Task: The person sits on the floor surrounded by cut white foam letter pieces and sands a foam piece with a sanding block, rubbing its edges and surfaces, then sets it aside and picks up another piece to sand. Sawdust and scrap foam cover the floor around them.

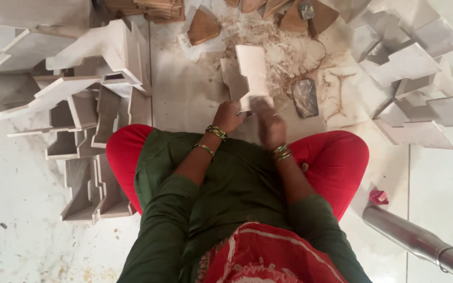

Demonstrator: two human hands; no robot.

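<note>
While the person is seated cross-legged on the pale floor (pixel 22 230), a green tunic, red trousers and a red patterned scarf are seen nearest the camera, with gold and green bangles worn on both wrists. A polished steel cylinder (pixel 420 242) is laid on the floor at the person's right, with a small red crumpled wrapper (pixel 378 197) just beside it.

Just beyond the knees, a stepped white stone piece (pixel 247 73) is held upright on the floor. Its lower left edge is gripped by the left hand (pixel 228 116), the fingers closed around it. Its lower right edge is met by the right hand (pixel 269 121), which is blurred, so how tightly its fingers are closed, or whether something is held in them, cannot be told.

The work is judged to be partway along: pale dust and shavings (pixel 284 55) are spread around the piece, and a dark flat rubbing block (pixel 305 97) is laid just to its right. Many similar pieces are stacked at the left (pixel 87 131) and at the right (pixel 415 89), flat, angular and matt white, with notched, stair-like outlines. Which stack is finished cannot be told.

Farthest away, brown wedge-shaped blocks (pixel 203 27) are scattered beside a pile of thin wooden strips (pixel 148 8).
</note>
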